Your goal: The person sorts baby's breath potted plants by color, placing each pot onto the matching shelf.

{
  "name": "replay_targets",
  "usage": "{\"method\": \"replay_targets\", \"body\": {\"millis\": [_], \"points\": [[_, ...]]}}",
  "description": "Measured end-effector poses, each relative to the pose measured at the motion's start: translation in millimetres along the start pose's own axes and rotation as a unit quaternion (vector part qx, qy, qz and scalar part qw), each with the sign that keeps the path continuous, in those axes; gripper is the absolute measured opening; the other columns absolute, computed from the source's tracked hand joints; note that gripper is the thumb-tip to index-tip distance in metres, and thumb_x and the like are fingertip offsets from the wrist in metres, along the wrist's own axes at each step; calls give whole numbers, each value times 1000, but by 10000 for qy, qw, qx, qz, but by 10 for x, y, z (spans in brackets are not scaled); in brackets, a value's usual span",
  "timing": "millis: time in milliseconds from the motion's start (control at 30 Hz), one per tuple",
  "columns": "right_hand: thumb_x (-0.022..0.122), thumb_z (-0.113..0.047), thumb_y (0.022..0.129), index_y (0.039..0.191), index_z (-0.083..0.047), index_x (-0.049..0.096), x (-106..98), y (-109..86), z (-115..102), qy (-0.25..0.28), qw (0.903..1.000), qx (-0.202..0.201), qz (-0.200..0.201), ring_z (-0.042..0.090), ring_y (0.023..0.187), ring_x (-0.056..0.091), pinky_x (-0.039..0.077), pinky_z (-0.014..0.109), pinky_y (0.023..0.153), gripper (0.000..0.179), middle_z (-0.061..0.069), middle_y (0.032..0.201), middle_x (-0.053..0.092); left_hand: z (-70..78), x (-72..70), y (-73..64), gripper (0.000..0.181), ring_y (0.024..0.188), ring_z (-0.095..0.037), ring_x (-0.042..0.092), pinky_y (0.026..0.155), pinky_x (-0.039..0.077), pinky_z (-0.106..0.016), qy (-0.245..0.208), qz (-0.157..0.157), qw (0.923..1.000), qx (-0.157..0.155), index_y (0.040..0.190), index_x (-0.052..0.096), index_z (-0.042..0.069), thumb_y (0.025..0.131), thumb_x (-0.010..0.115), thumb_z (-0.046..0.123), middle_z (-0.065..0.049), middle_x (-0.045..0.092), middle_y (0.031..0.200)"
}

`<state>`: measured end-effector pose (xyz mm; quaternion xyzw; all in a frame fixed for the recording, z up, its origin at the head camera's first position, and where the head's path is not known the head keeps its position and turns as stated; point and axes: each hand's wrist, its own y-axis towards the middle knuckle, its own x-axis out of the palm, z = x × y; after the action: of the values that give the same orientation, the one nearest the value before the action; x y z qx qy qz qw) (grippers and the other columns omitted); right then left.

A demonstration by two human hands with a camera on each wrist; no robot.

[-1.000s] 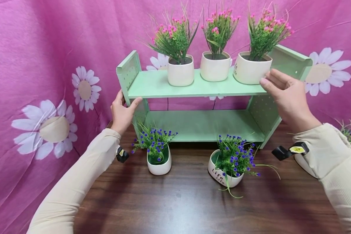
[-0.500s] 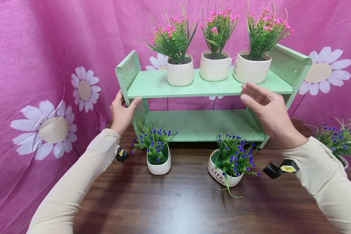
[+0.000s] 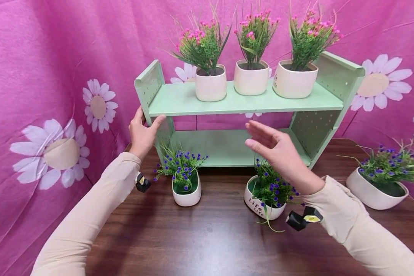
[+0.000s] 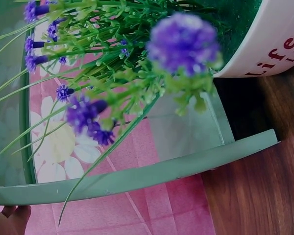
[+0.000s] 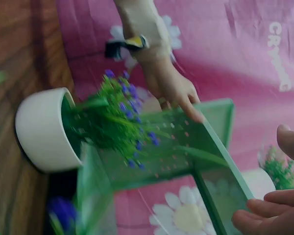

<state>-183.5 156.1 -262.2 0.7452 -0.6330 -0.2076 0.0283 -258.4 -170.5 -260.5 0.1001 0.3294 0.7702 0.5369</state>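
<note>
A light-green two-tier shelf (image 3: 177,101) stands on the wooden table. My left hand (image 3: 143,134) grips its left side panel, thumb at the front edge and fingers around the outer side. Before the lower tier, my right hand (image 3: 279,155) hovers with extended fingers and holds nothing, partly covering a purple-flowered plant in a white "Life" pot (image 3: 262,205). Another purple-flowered plant in a white pot (image 3: 187,197) stands near the shelf's left front. On the upper tier are three pink-flowered plants in white pots: left pot (image 3: 211,87), middle pot (image 3: 251,81) and right pot (image 3: 294,82).
At the table's right side stands a further purple-flowered plant in a white pot (image 3: 374,191). A pink cloth (image 3: 55,46) with large white daisies hangs behind and to the left. The dark wooden tabletop (image 3: 200,245) extends in front of the pots.
My right hand has left the right pink-flowered pot on the upper tier and moved down and left, to before the lower tier. My left hand keeps its grip on the panel.
</note>
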Motion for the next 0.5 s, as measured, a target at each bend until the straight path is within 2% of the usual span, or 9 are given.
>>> {"method": "replay_targets", "body": {"millis": [167,400,500], "points": [[68,-23,91,145,-14,43,246,-23,62,195,9991,221,-304,19,129,49,43,22,99,60,5,143,49,-33,-5,9,59,115,-26,59,94,48,-28,57,10,10000,-6,136,48,-5,85,73,11,-22,62,123],[69,-26,90,144,-9,43,590,-99,192,211,9963,333,-767,26,127,50,42,34,102,63,9,144,48,-375,32,124,63,117,-20,58,97,47,-39,-233,-25,9997,39,139,48,6,84,75,19,-15,62,126],[70,-26,88,144,-6,42,730,-148,280,310,9949,460,-846,27,129,48,41,37,104,65,11,144,47,-417,31,125,64,118,-15,57,97,48,-39,-280,-74,9996,23,140,48,11,84,76,23,-11,61,127]]}}
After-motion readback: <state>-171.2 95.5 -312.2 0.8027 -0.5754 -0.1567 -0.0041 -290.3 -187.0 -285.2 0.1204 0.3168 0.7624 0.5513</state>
